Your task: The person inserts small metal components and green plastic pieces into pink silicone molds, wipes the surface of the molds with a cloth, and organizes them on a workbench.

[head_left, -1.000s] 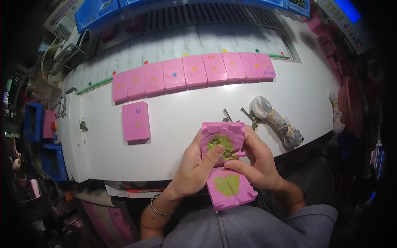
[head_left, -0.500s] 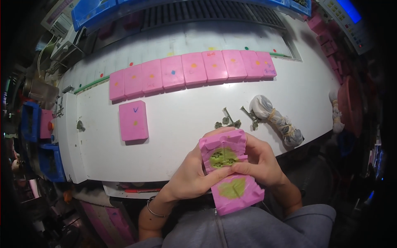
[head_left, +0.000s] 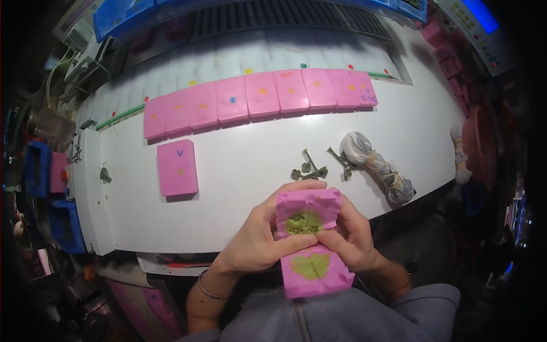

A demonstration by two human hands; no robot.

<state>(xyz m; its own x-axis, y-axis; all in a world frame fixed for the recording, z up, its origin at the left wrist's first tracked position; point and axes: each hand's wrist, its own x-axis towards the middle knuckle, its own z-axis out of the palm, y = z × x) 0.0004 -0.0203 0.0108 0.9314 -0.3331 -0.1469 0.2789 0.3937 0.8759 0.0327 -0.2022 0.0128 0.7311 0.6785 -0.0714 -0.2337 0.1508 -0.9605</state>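
Low in front of me, both hands hold an opened pink rubber mold [head_left: 312,199]. Its two halves are folded apart, and each has a yellow-green patch in the middle. Small dark green pieces sit in the upper half's hollows. My left hand [head_left: 263,236] is wrapped round the mold's left side, its thumb pressing at the fold. From the right, my right hand [head_left: 354,245] grips it, the thumb near the other thumb. Just beyond, dark green branched pieces [head_left: 310,174] lie on the white table [head_left: 239,171], and a similar piece [head_left: 346,171] touches a tied cloth bundle [head_left: 360,149].
A row of pink blocks [head_left: 232,111] with coloured dots crosses the table's far part. A single pink block [head_left: 178,171] lies nearer, at left. Blue bins [head_left: 125,20] stand along the back. A control panel with a blue screen [head_left: 481,43] is at far right.
The mold has shifted slightly left and turned straighter in my hands. A strip that stuck out on its right side no longer shows. The whole view has shifted a little.
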